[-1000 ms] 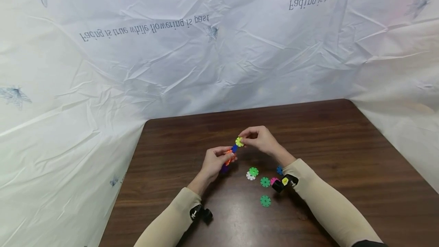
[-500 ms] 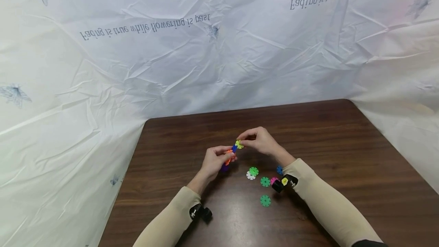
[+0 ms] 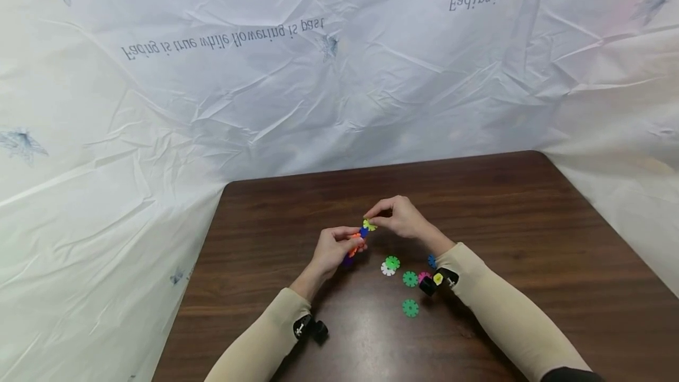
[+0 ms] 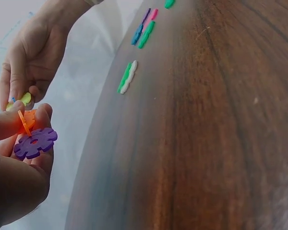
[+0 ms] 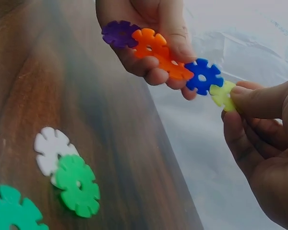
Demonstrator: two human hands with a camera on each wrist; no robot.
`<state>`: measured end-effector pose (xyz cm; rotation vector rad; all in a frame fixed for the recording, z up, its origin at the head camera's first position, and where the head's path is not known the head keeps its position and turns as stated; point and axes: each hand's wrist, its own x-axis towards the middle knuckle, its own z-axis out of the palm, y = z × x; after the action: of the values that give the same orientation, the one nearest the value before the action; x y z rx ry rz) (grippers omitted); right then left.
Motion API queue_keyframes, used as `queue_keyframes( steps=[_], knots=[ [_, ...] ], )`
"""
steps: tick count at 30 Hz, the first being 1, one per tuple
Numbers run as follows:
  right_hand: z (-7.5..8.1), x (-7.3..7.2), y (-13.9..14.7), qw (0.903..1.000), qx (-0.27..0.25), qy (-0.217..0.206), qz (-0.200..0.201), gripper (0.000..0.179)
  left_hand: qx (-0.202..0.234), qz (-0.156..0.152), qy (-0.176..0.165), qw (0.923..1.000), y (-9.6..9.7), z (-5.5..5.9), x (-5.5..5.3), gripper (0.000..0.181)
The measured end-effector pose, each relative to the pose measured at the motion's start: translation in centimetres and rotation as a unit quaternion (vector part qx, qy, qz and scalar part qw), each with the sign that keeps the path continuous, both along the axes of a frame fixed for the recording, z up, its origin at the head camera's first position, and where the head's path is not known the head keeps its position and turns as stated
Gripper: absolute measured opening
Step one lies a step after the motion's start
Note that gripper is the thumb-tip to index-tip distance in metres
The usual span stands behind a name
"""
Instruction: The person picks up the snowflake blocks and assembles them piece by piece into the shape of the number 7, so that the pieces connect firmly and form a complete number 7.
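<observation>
My left hand (image 3: 330, 250) grips a short chain of notched plastic discs by its orange discs (image 5: 150, 43). A purple disc (image 4: 36, 143) sticks out at the near end of the chain, and a blue disc (image 5: 204, 76) at the far end. Between thumb and fingers, my right hand (image 3: 401, 218) pinches a yellow disc (image 5: 222, 96). In the right wrist view the yellow disc's edge meets the blue disc's edge. Part of the yellow disc is hidden behind the thumb. Both hands are above the table.
On the brown table (image 3: 276, 205) lie a light green disc (image 5: 78, 186) overlapping a white disc (image 5: 52, 149), and two darker green discs (image 3: 410, 308). A pink disc (image 3: 424, 276) and a blue disc (image 3: 432, 261) lie by the right wrist camera (image 3: 427, 286). White printed sheeting (image 3: 339, 105) hangs behind.
My right hand has brought the yellow disc slightly down and left against the blue disc, and the yellow disc has turned to look narrower. The left hand has hardly moved.
</observation>
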<state>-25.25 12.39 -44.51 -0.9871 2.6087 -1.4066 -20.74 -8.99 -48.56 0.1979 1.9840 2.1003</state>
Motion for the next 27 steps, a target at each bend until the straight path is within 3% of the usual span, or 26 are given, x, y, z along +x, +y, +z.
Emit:
queue_keyframes(
  steps=[8,27],
  knots=[
    [-0.1,0.3,-0.6,0.9997,-0.010,0.010,-0.019,0.013,0.001,0.007,0.005,1.0000,0.0,0.3,0.2,0.029],
    [0.3,-0.1,0.7,0.9994,-0.015,-0.023,0.020,0.017,-0.005,-0.004,-0.014,0.9999,0.1,0.2,0.1,0.028]
  ],
)
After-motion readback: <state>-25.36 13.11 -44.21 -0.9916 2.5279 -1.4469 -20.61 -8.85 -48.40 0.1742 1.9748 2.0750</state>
